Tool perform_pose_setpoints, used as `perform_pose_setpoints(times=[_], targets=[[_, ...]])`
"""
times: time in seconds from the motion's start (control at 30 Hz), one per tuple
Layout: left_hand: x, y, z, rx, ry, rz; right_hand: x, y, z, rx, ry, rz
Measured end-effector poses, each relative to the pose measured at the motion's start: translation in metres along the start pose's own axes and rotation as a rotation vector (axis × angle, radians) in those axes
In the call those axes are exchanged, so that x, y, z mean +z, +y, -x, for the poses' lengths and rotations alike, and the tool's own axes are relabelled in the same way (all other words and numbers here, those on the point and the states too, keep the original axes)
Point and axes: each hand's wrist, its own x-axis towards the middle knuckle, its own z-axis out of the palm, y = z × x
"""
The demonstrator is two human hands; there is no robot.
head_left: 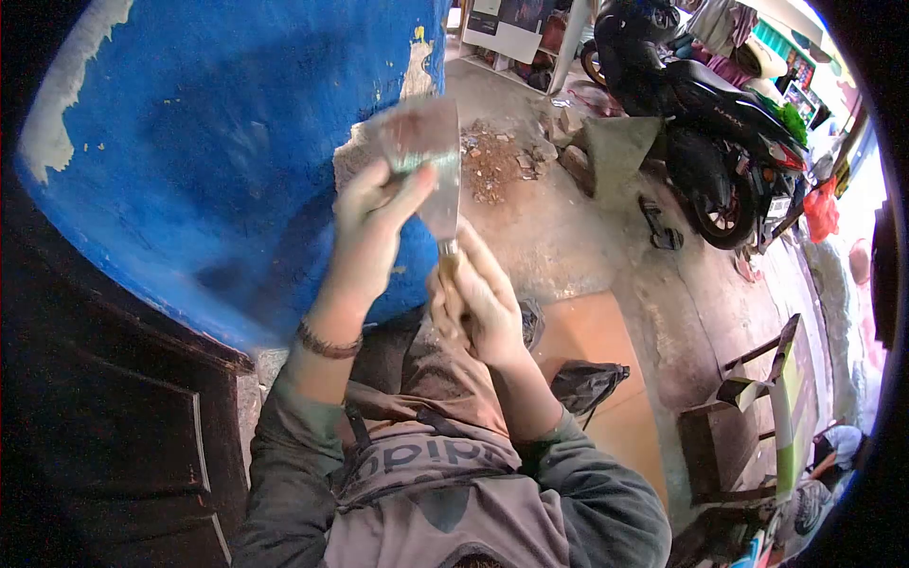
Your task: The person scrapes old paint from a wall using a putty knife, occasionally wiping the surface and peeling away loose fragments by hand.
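Note:
A putty knife (443, 201) with a wide metal blade and a wooden handle is held upright in front of the blue wall. My right hand (483, 308) is closed around its handle. My left hand (371, 222) is at the left edge of the blade, thumb and a finger pinching it; motion blurs the fingertips. Brownish smears cover the upper blade. Behind the knife, the blue wall (237, 123) has paint and plaster broken away along its corner.
Rubble (497, 161) and stone pieces lie on the floor beyond the wall corner. A black motorcycle (720, 114) stands at upper right. A black bag (589, 383) rests on orange tiles. A wooden bench (729, 445) and another person (838, 445) are at lower right. A dark door (114, 417) is at left.

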Motion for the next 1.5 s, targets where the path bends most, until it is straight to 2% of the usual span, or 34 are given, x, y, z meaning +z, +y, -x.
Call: perform_pose_setpoints(times=[0.07,0.13,0.23,0.47,0.53,0.6,0.63,0.77,0.8,0.87,0.9,0.93,1.0,1.13,1.17,1.2,1.27,1.33,1.37,1.43,1.5], targets=[[0.014,-0.001,-0.014,-0.086,-0.083,0.135,0.009,-0.004,-0.018,-0.087,0.001,0.02],[0.025,0.008,-0.02,-0.062,-0.082,0.217,0.016,-0.006,-0.028,-0.175,-0.004,0.042],[0.03,0.008,-0.024,-0.23,-0.065,0.292,0.023,-0.002,-0.036,-0.212,0.204,0.208],[0.031,0.009,-0.046,-0.125,-0.084,0.137,0.04,-0.012,-0.046,-0.321,0.281,0.224],[0.032,0.009,-0.036,-0.195,-0.112,0.173,0.039,-0.009,-0.041,-0.352,0.28,0.305],[0.036,-0.004,-0.032,-0.116,0.005,0.149,0.04,-0.004,-0.035,-0.357,0.3,0.339],[0.035,-0.005,-0.035,-0.109,-0.006,0.156,0.045,-0.006,-0.034,-0.347,0.306,0.339],[0.029,0.001,-0.039,-0.23,-0.086,0.207,0.045,-0.006,-0.036,-0.386,0.302,0.337],[0.029,-0.002,-0.037,-0.233,-0.086,0.21,0.046,-0.005,-0.032,-0.337,0.332,0.306],[0.029,-0.005,-0.034,-0.152,-0.035,0.083,0.046,-0.004,-0.033,-0.309,0.353,0.279],[0.036,-0.005,-0.033,-0.156,0.023,0.176,0.043,-0.003,-0.037,-0.324,0.346,0.285],[0.034,-0.001,-0.039,-0.148,0.021,0.178,0.041,-0.001,-0.04,-0.339,0.339,0.291],[0.03,0.009,-0.049,-0.093,-0.131,0.117,0.048,-0.008,-0.046,-0.424,0.328,0.29],[0.031,0.009,-0.045,-0.114,-0.085,0.097,0.051,-0.006,-0.044,-0.414,0.352,0.287],[0.034,0.009,-0.04,0.068,-0.026,-0.005,0.052,-0.006,-0.043,-0.402,0.363,0.288],[0.034,0.007,-0.04,-0.08,-0.074,0.09,0.054,-0.007,-0.041,-0.389,0.373,0.289],[0.038,0.005,-0.047,0.006,-0.031,0.073,0.046,-0.005,-0.045,-0.427,0.35,0.347],[0.04,0.017,-0.066,0.068,-0.09,0.117,0.054,-0.024,-0.057,-0.427,0.334,0.298],[0.04,0.028,-0.07,0.061,-0.105,0.001,0.062,-0.032,-0.057,-0.419,0.325,0.248],[0.041,0.027,-0.068,0.041,-0.112,0.026,0.063,-0.036,-0.058,-0.419,0.305,0.195],[0.041,0.013,-0.06,0.018,-0.097,0.075,0.05,-0.024,-0.051,-0.416,0.338,0.3]])
